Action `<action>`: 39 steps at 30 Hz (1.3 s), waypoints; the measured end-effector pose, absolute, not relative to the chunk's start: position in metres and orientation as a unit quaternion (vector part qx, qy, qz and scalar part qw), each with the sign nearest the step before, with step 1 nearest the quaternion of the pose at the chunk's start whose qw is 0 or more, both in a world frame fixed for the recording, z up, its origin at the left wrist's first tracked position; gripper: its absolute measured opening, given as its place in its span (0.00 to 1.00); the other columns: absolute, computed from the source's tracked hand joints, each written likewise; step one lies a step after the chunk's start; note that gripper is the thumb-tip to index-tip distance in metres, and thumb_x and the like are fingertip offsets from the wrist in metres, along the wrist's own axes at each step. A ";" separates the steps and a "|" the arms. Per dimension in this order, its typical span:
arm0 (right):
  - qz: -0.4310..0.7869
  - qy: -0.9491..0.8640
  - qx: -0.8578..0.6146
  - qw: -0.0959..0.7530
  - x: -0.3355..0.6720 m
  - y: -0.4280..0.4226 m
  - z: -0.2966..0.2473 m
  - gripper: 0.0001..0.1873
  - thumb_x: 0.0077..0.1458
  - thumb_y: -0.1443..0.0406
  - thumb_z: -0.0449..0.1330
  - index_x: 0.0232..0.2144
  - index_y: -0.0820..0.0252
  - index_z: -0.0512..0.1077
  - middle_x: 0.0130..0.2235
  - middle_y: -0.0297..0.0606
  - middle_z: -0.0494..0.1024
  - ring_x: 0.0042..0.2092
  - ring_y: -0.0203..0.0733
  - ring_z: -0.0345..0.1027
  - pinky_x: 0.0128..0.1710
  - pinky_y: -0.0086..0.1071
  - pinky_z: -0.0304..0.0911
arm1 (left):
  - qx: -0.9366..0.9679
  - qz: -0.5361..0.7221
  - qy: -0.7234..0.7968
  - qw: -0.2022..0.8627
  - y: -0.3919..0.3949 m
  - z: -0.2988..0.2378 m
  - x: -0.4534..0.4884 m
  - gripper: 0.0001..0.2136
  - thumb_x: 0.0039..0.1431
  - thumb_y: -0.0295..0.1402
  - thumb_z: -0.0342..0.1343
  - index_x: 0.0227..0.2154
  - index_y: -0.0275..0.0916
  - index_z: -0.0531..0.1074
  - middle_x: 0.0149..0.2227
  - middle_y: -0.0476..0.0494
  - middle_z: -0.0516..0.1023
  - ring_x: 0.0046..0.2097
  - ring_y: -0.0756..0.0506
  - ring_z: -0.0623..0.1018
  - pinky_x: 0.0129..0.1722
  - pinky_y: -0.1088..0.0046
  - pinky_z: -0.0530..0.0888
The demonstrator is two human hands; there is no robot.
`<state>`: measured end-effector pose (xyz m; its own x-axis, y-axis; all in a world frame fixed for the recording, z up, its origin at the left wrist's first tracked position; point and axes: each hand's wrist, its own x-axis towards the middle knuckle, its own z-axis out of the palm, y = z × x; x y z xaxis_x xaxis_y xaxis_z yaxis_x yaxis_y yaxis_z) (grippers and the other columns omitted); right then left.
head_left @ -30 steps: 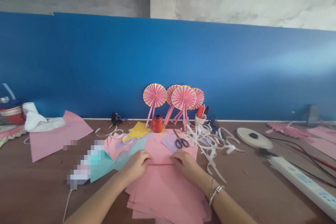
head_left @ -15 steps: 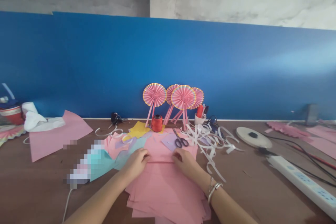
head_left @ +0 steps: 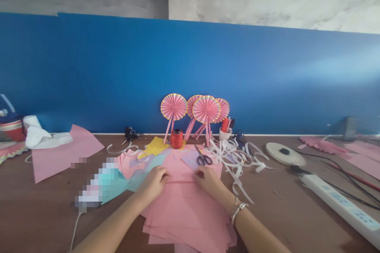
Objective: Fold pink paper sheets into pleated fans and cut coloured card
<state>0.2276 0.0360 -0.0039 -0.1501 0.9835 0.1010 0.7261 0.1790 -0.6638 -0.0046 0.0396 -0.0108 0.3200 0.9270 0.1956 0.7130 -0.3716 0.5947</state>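
A stack of pink paper sheets (head_left: 187, 217) lies on the brown table in front of me. My left hand (head_left: 154, 184) and my right hand (head_left: 209, 182) rest on the far edge of the top pink sheet, fingers curled and pinching a narrow fold (head_left: 181, 182) that runs between them. Scissors with dark handles (head_left: 203, 159) lie just beyond my right hand. A red spool of thread (head_left: 177, 139) stands behind the paper.
Several pink pleated paper fans (head_left: 204, 110) lean on the blue wall. White paper strips (head_left: 237, 158) pile at the right. A white power strip (head_left: 341, 207) with cables and a round white disc (head_left: 285, 154) lie far right. Loose pink sheet (head_left: 63, 152), teal and yellow paper at left.
Both hands have crept a little away from me along the sheet, pressing the fold further. Nothing else on the table has moved.
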 end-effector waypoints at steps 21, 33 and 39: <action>0.130 -0.766 -0.588 0.225 0.224 0.032 -0.007 0.06 0.49 0.73 0.55 0.30 0.63 0.70 0.34 0.39 0.71 0.33 0.38 0.64 0.32 0.28 0.55 | 0.833 0.211 0.499 0.106 0.028 -0.002 0.001 0.12 0.58 0.23 0.45 0.36 0.40 0.72 0.37 0.43 0.71 0.42 0.42 0.68 0.41 0.67 0.65; 0.012 -0.885 -0.439 0.155 0.229 0.028 0.000 0.16 0.48 0.77 0.53 0.28 0.58 0.77 0.34 0.39 0.71 0.37 0.41 0.59 0.36 0.34 0.53 | 0.903 0.155 0.400 0.030 0.030 0.014 -0.009 0.17 0.58 0.21 0.46 0.35 0.47 0.78 0.45 0.45 0.71 0.47 0.42 0.67 0.45 0.64 0.64; 0.027 -0.889 -0.429 0.160 0.242 0.026 0.004 0.16 0.44 0.76 0.52 0.28 0.58 0.77 0.33 0.39 0.71 0.39 0.42 0.61 0.40 0.34 0.55 | 0.886 0.168 0.428 0.061 0.036 0.017 -0.024 0.19 0.46 0.16 0.46 0.22 0.45 0.78 0.41 0.46 0.75 0.45 0.42 0.69 0.44 0.63 0.65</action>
<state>0.2418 0.0256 0.0045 -0.5808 0.7711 0.2610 0.7537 0.6305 -0.1854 -0.0244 0.0360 0.0169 0.5779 0.7787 0.2445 0.7375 -0.6265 0.2521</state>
